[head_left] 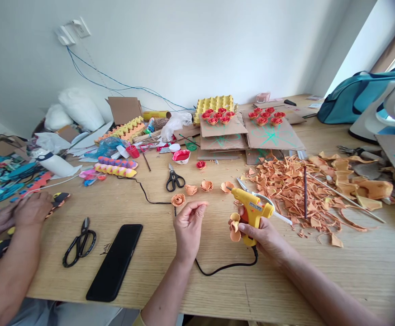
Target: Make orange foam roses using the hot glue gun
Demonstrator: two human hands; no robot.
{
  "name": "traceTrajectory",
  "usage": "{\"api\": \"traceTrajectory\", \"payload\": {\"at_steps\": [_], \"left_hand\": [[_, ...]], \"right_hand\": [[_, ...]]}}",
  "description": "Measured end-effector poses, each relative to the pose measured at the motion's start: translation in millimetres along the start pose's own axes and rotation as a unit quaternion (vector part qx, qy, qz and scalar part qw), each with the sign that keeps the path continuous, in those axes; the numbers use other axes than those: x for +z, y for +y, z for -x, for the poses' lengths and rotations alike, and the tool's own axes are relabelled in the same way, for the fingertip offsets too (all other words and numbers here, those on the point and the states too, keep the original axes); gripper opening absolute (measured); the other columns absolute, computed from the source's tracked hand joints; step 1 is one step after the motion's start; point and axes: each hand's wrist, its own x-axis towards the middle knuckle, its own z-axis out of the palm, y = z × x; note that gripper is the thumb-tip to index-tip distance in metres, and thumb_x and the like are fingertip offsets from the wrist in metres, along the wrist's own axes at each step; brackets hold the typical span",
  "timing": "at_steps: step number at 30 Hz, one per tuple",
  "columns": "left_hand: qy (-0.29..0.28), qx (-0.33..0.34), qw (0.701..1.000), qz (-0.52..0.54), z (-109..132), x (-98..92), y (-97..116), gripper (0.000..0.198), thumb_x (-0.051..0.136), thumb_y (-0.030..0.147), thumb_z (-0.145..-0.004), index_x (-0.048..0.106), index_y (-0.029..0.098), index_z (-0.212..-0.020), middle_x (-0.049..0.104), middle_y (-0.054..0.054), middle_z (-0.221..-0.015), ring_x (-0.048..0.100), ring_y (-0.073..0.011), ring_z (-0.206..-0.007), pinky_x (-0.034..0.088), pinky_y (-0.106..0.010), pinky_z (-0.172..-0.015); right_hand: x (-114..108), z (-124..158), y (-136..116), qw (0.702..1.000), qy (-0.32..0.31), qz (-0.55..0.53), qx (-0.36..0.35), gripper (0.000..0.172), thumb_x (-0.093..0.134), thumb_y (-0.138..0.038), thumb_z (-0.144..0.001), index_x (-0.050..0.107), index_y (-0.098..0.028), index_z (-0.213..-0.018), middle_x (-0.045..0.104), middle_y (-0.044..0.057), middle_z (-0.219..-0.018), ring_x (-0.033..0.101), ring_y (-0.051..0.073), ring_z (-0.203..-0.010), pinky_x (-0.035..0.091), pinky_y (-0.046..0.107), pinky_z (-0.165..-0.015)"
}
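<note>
My right hand point(267, 235) is wrapped round a yellow hot glue gun point(251, 206), its nozzle pointing left. Thumb and fingers of that same hand also pinch a partly formed orange egg-carton flower point(235, 228). My left hand point(187, 228) is closed in a pinch beside it; a tiny orange bit seems to show at the fingertips, too small to name. Beyond my hands lie a finished-looking orange rose point(178, 199) and several orange petal cups point(207, 186). One red rose point(201, 165) sits behind them.
Orange carton scraps point(292, 194) heap at right. Scissors point(174, 179) lie mid-table, others point(79, 242) near a black phone point(115, 262). Red flowers stand on cardboard point(273, 133) at the back. The glue gun's cord point(217, 273) loops toward me. Another person's hands point(34, 208) work at left.
</note>
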Motion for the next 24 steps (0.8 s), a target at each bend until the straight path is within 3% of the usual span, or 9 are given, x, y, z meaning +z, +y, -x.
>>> {"api": "traceTrajectory", "payload": {"at_steps": [8, 12, 16, 18, 22, 24], "left_hand": [[-0.091, -0.015, 0.995, -0.033, 7.5, 5.0, 4.2, 0.023, 0.063, 0.036, -0.092, 0.056, 0.018, -0.079, 0.052, 0.003, -0.067, 0.048, -0.0103, -0.059, 0.042, -0.021, -0.057], [-0.143, 0.004, 0.984, -0.103, 10.4, 5.0, 7.7, 0.034, 0.046, 0.037, -0.100, 0.043, 0.020, -0.070, 0.040, 0.005, -0.061, 0.038, -0.0105, -0.056, 0.034, -0.023, -0.055], [-0.207, 0.003, 0.971, -0.116, 12.5, 5.7, 8.3, 0.047, 0.042, 0.043, -0.102, 0.032, 0.021, -0.062, 0.033, 0.006, -0.054, 0.033, -0.0101, -0.051, 0.029, -0.024, -0.052], [-0.207, 0.002, 0.972, -0.109, 12.2, 7.1, 7.2, 0.046, 0.044, 0.044, -0.102, 0.036, 0.021, -0.063, 0.035, 0.006, -0.055, 0.035, -0.0101, -0.052, 0.031, -0.024, -0.053], [-0.180, 0.014, 0.979, -0.094, 10.5, 10.0, 2.3, 0.020, 0.055, 0.036, -0.097, 0.059, 0.019, -0.086, 0.055, 0.001, -0.073, 0.050, -0.0121, -0.063, 0.041, -0.023, -0.060], [-0.162, 0.018, 0.981, -0.102, 10.1, 9.8, -0.7, 0.020, 0.062, 0.032, -0.093, 0.061, 0.018, -0.079, 0.056, 0.001, -0.071, 0.049, -0.0120, -0.062, 0.040, -0.023, -0.059]], "right_hand": [[0.7, 0.8, -2.0, 1.000, -0.015, -0.023, -0.004, 0.040, 0.090, -0.037, -0.071, 0.062, -0.024, -0.096, 0.074, 0.003, -0.090, 0.069, 0.021, -0.087, 0.050, 0.034, -0.080], [2.1, 1.4, -4.2, 0.999, -0.021, -0.035, 0.002, 0.042, 0.091, -0.036, -0.069, 0.061, -0.024, -0.095, 0.072, 0.000, -0.084, 0.068, 0.020, -0.083, 0.049, 0.033, -0.078], [3.1, 2.5, -4.7, 0.999, -0.025, -0.034, 0.003, 0.040, 0.090, -0.035, -0.072, 0.060, -0.024, -0.095, 0.074, 0.001, -0.087, 0.067, 0.018, -0.081, 0.048, 0.031, -0.076], [3.5, 2.9, -4.8, 0.999, -0.028, -0.033, 0.003, 0.039, 0.089, -0.036, -0.073, 0.060, -0.024, -0.095, 0.074, 0.001, -0.088, 0.066, 0.018, -0.080, 0.047, 0.031, -0.075], [2.6, 2.6, -3.7, 0.999, -0.028, -0.028, 0.000, 0.038, 0.089, -0.037, -0.073, 0.061, -0.024, -0.094, 0.074, 0.001, -0.087, 0.065, 0.017, -0.077, 0.047, 0.031, -0.075], [1.5, 2.0, -2.5, 1.000, -0.022, -0.020, -0.001, 0.038, 0.089, -0.038, -0.073, 0.062, -0.023, -0.095, 0.074, 0.002, -0.087, 0.066, 0.018, -0.078, 0.048, 0.032, -0.075]]}}
